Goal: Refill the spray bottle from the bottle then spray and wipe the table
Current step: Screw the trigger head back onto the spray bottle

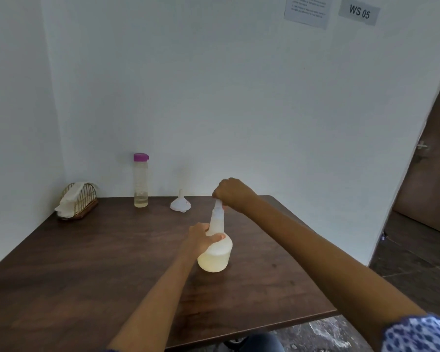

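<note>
A blue-patterned sleeve (417,334) is showing nearest, and beyond it the spray bottle (215,255) is standing upright mid-bench (87,262), the left hand (201,238) gripping its shoulder and the right hand (230,191) curling round its top. Farther back, a white funnel (180,205), a purple-capped bottle (140,181) and a wire basket (79,200) holding a cloth (70,196) are sitting along the wall.

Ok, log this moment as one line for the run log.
left hand: holds spray bottle body | right hand: grips its top | bottle: capped, nearly empty | funnel: upside down on table
</note>
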